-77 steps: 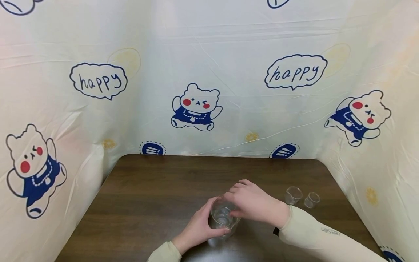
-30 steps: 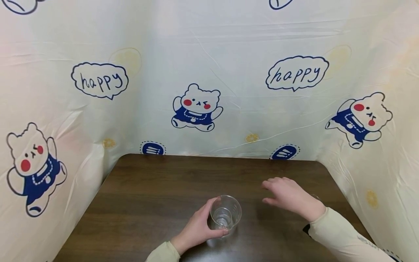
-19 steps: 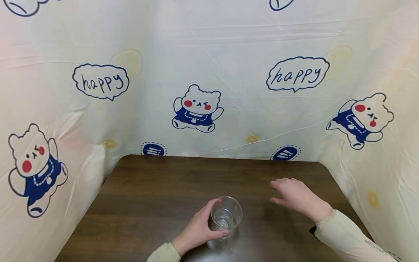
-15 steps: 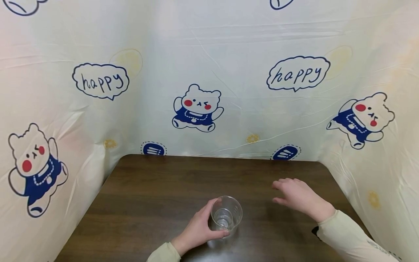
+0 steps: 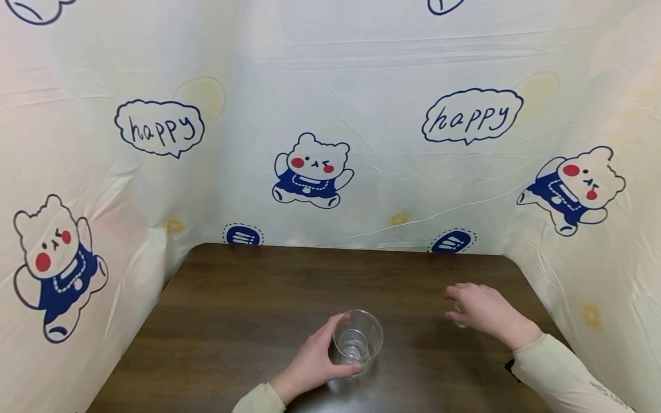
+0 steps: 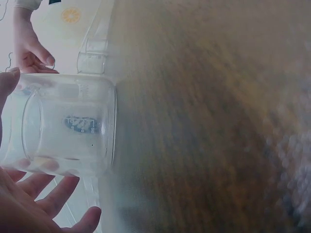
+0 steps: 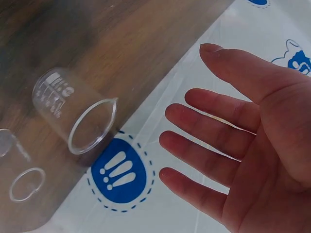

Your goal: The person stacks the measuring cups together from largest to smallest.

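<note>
My left hand (image 5: 315, 355) curls round a large clear glass beaker (image 5: 373, 338) that stands on the wooden table. A smaller beaker (image 6: 36, 121) sits nested inside it, as the left wrist view shows. My right hand (image 5: 485, 312) is held over the right side of the table, thumb and fingers spread, holding nothing. In the right wrist view a medium beaker (image 7: 56, 104) with white markings stands just beyond the fingertips. Next to it is the smallest beaker (image 7: 27, 184), partly cut off by the frame. In the head view my right hand mostly hides both.
The brown table (image 5: 248, 298) has rounded far corners. White cloth (image 5: 382, 86) printed with bears and the word "happy" hangs round its back and sides.
My right hand has left the large beaker and moved right, over the smaller beakers, covering them in the head view. My left hand keeps its grip on the large beaker.
</note>
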`<move>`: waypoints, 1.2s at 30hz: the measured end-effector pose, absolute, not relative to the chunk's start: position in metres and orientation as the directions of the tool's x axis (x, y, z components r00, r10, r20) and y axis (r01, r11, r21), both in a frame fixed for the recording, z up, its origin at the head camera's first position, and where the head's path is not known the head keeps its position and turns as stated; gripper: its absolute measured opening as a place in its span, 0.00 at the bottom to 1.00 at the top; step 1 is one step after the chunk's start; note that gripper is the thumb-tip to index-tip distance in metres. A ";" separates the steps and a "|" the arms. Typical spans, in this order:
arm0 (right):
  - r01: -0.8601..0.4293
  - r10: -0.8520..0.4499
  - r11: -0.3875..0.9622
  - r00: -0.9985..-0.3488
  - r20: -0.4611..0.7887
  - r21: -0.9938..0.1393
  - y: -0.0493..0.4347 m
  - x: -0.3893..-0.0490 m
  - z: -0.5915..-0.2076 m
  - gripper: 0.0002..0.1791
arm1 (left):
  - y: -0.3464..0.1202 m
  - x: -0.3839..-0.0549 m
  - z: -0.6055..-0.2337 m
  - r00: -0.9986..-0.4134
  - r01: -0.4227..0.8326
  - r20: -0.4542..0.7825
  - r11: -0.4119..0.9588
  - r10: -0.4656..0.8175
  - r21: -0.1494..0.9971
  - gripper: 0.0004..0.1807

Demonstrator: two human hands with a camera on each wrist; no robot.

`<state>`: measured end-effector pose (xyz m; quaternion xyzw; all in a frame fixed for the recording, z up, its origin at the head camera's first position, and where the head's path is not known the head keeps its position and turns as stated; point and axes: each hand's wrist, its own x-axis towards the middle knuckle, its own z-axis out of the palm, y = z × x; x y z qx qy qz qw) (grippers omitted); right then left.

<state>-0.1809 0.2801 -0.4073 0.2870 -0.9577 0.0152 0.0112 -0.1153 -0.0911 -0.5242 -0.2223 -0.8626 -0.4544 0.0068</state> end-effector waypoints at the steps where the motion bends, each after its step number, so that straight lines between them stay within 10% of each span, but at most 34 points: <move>1: -0.546 -0.546 0.837 -0.838 0.029 -0.024 0.282 -0.182 -0.408 0.18 | -0.091 -0.115 -0.524 -0.902 0.389 0.213 0.491 0.376 0.780 0.52; 36: -0.484 -0.484 0.875 -0.874 0.037 0.001 0.321 -0.193 -0.435 0.27 | -0.091 -0.115 -0.524 -0.908 0.366 0.182 0.502 0.378 0.784 0.51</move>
